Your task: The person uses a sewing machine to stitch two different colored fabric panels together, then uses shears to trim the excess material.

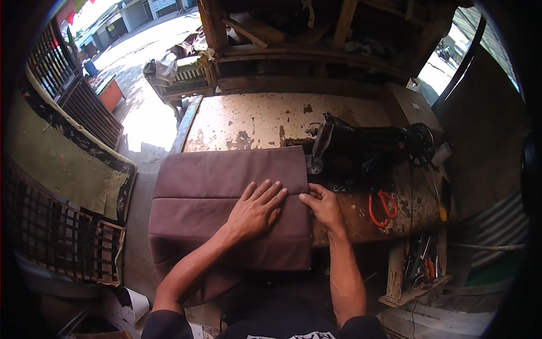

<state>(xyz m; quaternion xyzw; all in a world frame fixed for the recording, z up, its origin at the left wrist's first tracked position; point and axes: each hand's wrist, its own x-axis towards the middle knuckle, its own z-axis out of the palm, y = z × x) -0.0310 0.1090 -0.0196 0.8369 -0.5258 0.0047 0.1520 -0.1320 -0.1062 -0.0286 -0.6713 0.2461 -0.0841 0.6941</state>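
White lettering (310, 335) crosses the person's dark shirt (240, 325) at the bottom edge, cut off there; a sign (164, 4) across the street is too small to read (so is whatever the pale label (415, 105) behind the machine (367, 144) may bear). The brown cloth (192, 175) lies at the front of the bench (259, 121), left of the machine, its near part hanging over the edge toward the person. Its flat part runs longest from left to right — and so does the seam (186, 198) across it — with the right edge just beside the machine's needle end. The left hand (255, 213) lies palm down on the cloth, fingers slightly spread; the right hand (324, 208) pinches the cloth's right edge between thumb and forefinger, near the red handles (371, 210).
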